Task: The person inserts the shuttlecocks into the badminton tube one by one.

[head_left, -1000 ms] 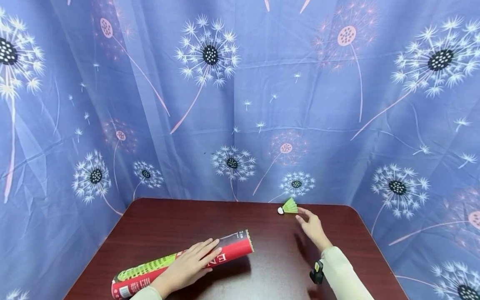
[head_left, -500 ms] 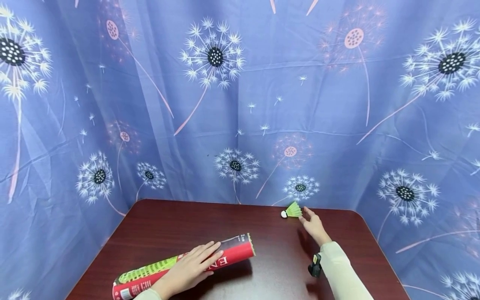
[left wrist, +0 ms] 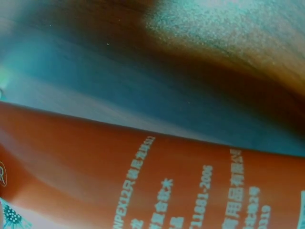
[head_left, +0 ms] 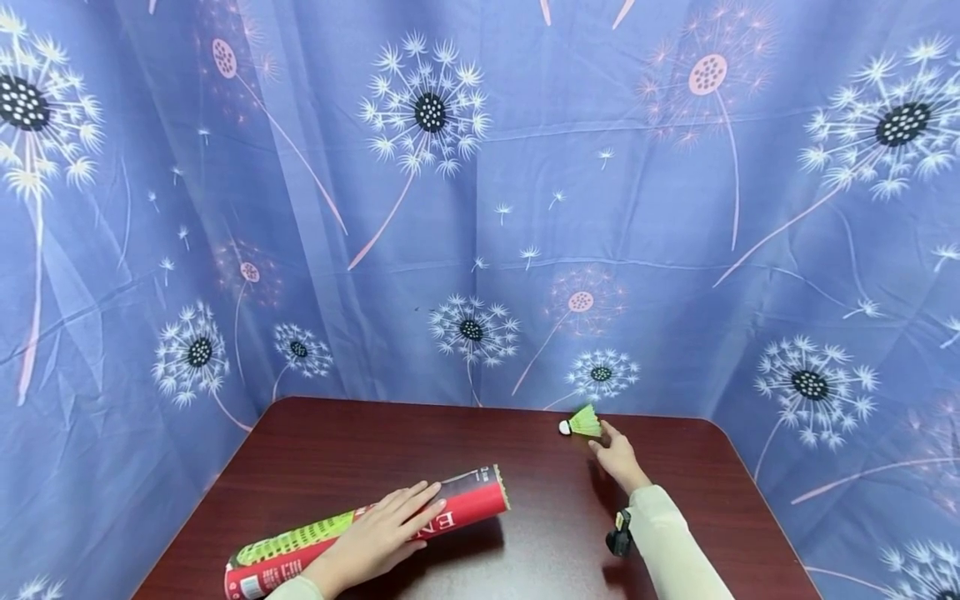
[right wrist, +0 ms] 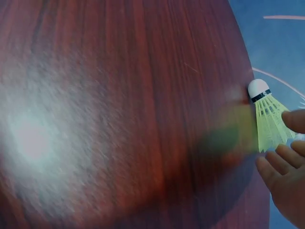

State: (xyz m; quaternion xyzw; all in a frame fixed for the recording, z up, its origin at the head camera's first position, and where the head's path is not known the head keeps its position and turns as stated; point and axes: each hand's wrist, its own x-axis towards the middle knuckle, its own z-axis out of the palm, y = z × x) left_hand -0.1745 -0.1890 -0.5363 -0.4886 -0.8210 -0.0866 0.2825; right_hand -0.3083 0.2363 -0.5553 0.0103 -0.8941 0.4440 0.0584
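Note:
A yellow-green shuttlecock with a white cork lies near the table's back edge, cork pointing left. My right hand is at its skirt, thumb and fingers spread apart. In the right wrist view the thumb overlaps the skirt of the shuttlecock, and the fingers of the right hand lie below its rim; whether they touch it is unclear. My left hand rests with outstretched fingers on a red, black and green shuttlecock tube. The printed red side of the tube fills the lower left wrist view.
A dark red-brown wooden table has rounded back corners. Behind and beside it hangs a blue curtain with dandelion prints. A small black device sits at the right wrist.
My right hand has shifted slightly left and the thumb has come forward below the skirt. The shuttlecock has nudged slightly left since half a second ago. The left hand stays on the tube.

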